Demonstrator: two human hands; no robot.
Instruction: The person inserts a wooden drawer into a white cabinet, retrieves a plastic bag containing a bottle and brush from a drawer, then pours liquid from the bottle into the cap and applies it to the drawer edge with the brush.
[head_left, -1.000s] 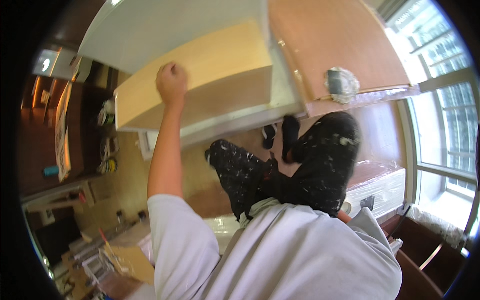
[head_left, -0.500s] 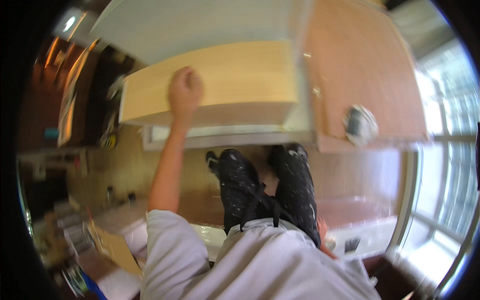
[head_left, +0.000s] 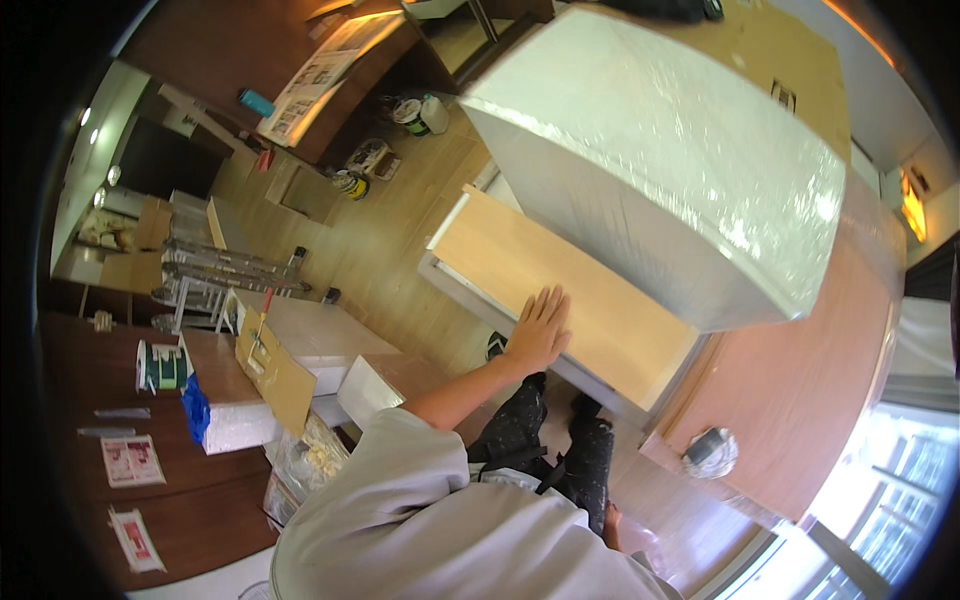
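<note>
Plainly, the left hand (head_left: 540, 332) lies palm down near the front edge of a long, pale yellow wooden box-like piece (head_left: 605, 335), its fingers straight and pointing away from the body. Its grip is spread flat and has hold of nothing. The pale piece runs slantwise in front of the person, just beside a large whitish block wrapped in shiny clear film (head_left: 660, 140), with a light grey frame edge (head_left: 482, 312) along its near side. Below, the right hand (head_left: 611, 520) shows only in part beside the thigh of the black, white-flecked trousers (head_left: 515, 425); I cannot tell how far its grip is open or whether it has hold of anything.

Over to the right, a reddish-brown flat-topped bench (head_left: 800, 400) carries a small dark grey block (head_left: 706, 444) resting on a crumpled, rounded whitish wad (head_left: 714, 466), well apart from both hands. On the left, a bent tan cardboard sheet (head_left: 275, 375) stands among cartons, near a white-and-green bucket (head_left: 162, 366). Farther off, a turquoise cylinder (head_left: 256, 102) sits by printed paper sheets (head_left: 320, 80) spread over a dark brown surface.
</note>
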